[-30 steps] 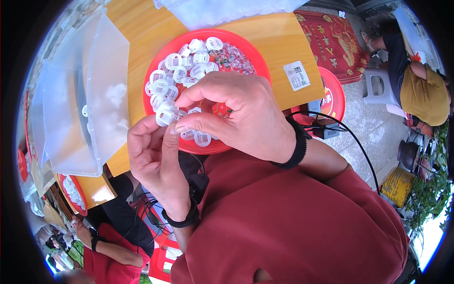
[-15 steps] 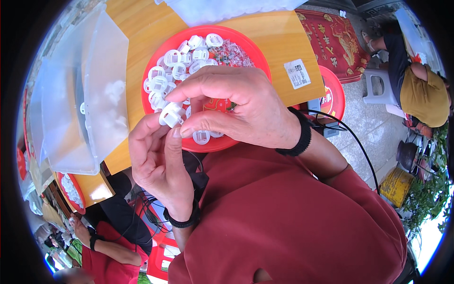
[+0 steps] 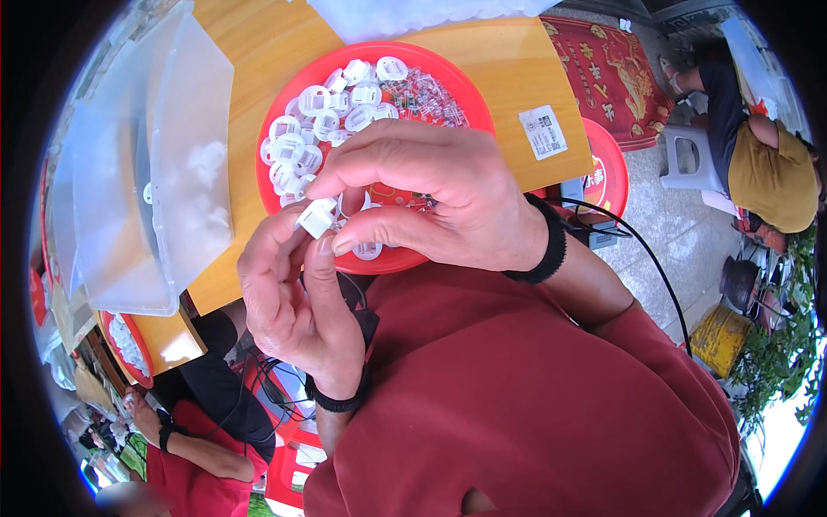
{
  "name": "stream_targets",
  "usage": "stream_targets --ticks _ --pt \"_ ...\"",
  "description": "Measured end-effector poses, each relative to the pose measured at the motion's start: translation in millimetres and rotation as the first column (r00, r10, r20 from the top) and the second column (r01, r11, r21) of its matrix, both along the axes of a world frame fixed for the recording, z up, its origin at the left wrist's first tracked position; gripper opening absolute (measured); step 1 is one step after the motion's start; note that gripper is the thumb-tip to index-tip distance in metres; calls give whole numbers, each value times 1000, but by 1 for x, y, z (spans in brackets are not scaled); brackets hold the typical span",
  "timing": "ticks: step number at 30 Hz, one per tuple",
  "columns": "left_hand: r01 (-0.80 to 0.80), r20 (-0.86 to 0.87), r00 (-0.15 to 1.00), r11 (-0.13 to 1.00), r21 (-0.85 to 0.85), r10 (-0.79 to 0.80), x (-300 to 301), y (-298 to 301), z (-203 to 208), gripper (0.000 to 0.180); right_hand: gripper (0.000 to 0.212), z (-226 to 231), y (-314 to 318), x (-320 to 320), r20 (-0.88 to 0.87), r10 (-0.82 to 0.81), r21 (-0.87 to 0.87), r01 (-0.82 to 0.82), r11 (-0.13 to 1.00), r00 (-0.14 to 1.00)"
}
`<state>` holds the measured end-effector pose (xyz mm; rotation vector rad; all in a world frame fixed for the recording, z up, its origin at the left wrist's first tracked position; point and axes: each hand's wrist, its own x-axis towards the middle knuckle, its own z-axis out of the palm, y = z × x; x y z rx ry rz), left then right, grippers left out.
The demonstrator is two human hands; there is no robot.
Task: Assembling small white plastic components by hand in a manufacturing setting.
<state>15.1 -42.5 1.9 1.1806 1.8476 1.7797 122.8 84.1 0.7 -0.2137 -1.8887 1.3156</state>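
Observation:
Between both hands is a small white plastic part (image 3: 317, 219), tilted so that a square face shows. My left hand (image 3: 297, 289) pinches it from below and the left, thumb and fingers closed on it. From the right, my right hand (image 3: 431, 189) curves over it, thumb and forefinger tips close together at its edge; a tiny clear piece seems to sit by the thumbs. Beneath the hands lies a round red tray (image 3: 479, 112). Several white round plastic parts (image 3: 314, 101) fill its left side, and small clear plastic pieces (image 3: 424, 96) are heaped at its far right.
A translucent plastic bin (image 3: 185, 164) stands left of the tray on the wooden table (image 3: 276, 39). Another clear container (image 3: 413, 13) is at the far edge. Black cables (image 3: 650, 233) run on the right. A co-worker's arm (image 3: 202, 452) shows at lower left; another person (image 3: 771, 172) sits far right.
The white part has turned in my fingers, so its square face now shows more. My left hand has shifted slightly right, and both hands stay above the tray.

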Motion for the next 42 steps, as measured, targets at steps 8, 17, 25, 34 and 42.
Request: stream_targets --ticks 8,17,25,34,42 --pt "-14 12 1000 997 73 14 0 2 -4 25 28 -9 -2 -7 -68 -46 84 51 995 997" --pt "-8 -16 1000 998 57 9 -1 4 -2 25 29 -10 -6 -9 -100 -124 205 142 968 987" --pt "-288 -30 957 958 -16 287 -21 4 20 20 25 -1 17 2 61 -191 149 180 972 980" --pt "-629 -450 721 770 -105 527 -112 -10 55 30 5 -16 56 14 616 -424 441 155 884 664" --pt "-410 -109 910 910 -69 401 -48 -1 45 24 7 -22 48 -17 698 -369 530 -96 842 613"
